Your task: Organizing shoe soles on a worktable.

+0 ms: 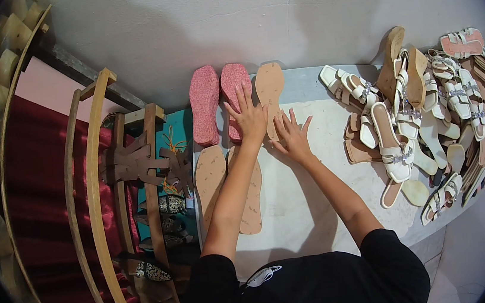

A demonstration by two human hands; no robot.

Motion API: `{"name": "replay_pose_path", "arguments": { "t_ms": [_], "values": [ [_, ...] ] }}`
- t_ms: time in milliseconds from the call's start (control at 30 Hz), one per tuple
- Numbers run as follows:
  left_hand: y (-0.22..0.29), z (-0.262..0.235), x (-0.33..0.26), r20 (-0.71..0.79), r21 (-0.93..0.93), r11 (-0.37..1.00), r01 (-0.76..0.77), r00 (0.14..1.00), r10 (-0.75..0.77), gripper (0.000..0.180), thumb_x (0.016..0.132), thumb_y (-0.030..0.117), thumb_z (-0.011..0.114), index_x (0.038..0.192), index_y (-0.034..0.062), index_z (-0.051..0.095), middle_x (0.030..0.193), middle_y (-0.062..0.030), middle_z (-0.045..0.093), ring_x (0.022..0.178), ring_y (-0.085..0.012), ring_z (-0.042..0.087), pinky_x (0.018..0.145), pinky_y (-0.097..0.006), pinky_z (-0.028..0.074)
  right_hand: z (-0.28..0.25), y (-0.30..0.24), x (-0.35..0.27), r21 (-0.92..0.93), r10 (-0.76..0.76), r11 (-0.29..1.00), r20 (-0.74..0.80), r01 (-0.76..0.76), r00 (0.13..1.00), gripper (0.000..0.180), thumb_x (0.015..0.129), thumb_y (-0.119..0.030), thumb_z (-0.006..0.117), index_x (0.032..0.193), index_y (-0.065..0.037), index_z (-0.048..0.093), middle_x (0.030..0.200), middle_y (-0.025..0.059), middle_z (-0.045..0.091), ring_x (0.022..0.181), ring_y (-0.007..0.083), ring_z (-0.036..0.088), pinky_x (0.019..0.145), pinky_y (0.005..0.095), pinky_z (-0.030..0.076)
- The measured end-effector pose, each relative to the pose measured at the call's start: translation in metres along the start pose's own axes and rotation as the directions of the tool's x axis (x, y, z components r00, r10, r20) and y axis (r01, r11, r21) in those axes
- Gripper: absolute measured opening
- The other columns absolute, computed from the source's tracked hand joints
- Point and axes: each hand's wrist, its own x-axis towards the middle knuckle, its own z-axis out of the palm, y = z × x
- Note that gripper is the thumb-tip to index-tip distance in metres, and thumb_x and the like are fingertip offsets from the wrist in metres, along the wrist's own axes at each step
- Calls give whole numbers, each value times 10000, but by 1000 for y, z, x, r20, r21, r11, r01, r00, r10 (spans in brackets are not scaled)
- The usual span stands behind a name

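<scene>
Fingers fanned wide, a worker's left hand lies across the right pink sole, its thumb reaching toward the edge of a tan sole. The right hand, also spread and gripping nothing, has its fingertips at the near end of that tan piece; whether they press down or merely touch, one cannot tell. The tan sole lies at the far side of the tabletop, just right of the two thick pink soles, the left pink sole standing clear of both hands.

Trouble could start with uneven pressure: a push from one hand alone might swing the thin tan sole out of line, since nothing appears to pin it down. Weight on the left hand's outer fingers could nudge the right pink sole out of its place beside its neighbor.

Nearer, the left forearm passes over two more tan soles, the left near sole and the right near sole; a low sweep of the arm or sleeve might drag them askew. At right, white sandals sit in a loose heap; a stray elbow could send some sliding off the tabletop's near edge.
</scene>
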Motion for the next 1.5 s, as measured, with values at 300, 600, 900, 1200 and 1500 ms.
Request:
{"name": "replay_pose_path", "arguments": {
  "t_ms": [300, 600, 900, 1200, 1500],
  "values": [
    [4, -8, -7, 64, -33, 996, 84, 995, -81, 397, 760, 395, 598, 1082, 165, 616, 1401, -218, 220, 1323, -395, 84, 914, -699, 77, 10, -6, 8, -54, 126, 991, 117, -121, 985, 641, 791, -375, 561, 1288, -17, 373, 1346, 161, 346, 1283, 384, 231, 856, 763, -10],
    [14, -3, -34, 189, 20, 999, 38, 981, -41, 265, 748, 227, 549, 967, 127, 660, 1405, -239, 200, 1321, -404, 88, 923, -703, 33, 14, -20, 2, -57, 255, 966, 103, -251, 961, 582, 777, -264, 545, 1281, -22, 386, 1328, 139, 371, 1292, 352, 234, 864, 752, -65],
    [14, 3, -43, 168, 141, 988, -68, 985, 43, 228, 781, 230, 521, 926, 131, 667, 1412, -245, 174, 1325, -399, 82, 929, -703, 13, 21, -34, -8, -58, 313, 949, 46, -310, 949, 579, 757, -217, 547, 1287, -42, 392, 1342, 108, 369, 1306, 325, 222, 860, 750, -87],
    [11, -2, -54, 152, 91, 995, -34, 988, 20, 253, 786, 240, 523, 978, 135, 649, 1419, -240, 153, 1328, -393, 75, 927, -700, 26, 23, -37, -10, -30, 339, 940, 10, -339, 941, 578, 748, -229, 563, 1283, -72, 413, 1352, 84, 371, 1307, 321, 225, 861, 745, -98],
    [8, -10, -64, 248, 126, 992, -19, 969, -13, 302, 716, 232, 575, 993, 128, 636, 1428, -233, 139, 1330, -395, 72, 924, -701, 32, 24, -34, -5, -19, 389, 921, 30, -389, 921, 533, 791, -291, 537, 1275, -93, 435, 1361, 65, 366, 1306, 342, 214, 854, 744, -110]
  ]
}}
